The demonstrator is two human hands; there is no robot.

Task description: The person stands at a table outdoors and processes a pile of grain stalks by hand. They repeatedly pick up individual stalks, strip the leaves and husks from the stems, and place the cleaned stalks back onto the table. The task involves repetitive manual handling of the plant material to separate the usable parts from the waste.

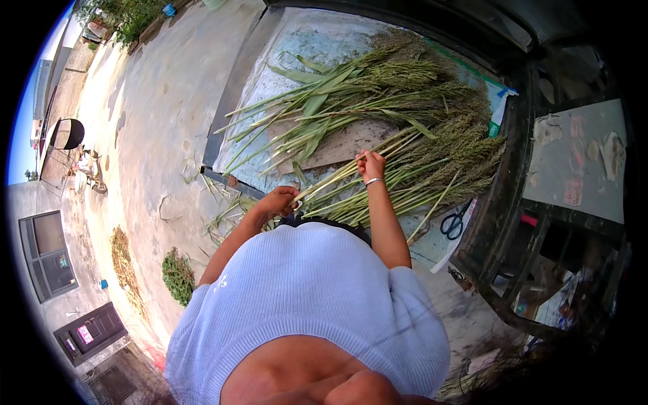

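Both hands' grip (324,182) closes around green stalks (337,177).

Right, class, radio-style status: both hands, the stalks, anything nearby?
Left hand gripping cut ends of long green grain stalks. Right hand closed on one stalk higher up. Black-handled scissors lie apart, right of pile.

stalks (378,128) piled on sheet (297,40), scissors (453,223) perhaps at its right edge

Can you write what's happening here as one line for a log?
left hand: gripping stalk ends | right hand: gripping same green stalks, bracelet on wrist | stalk pile on sheet | scissors lying nearby
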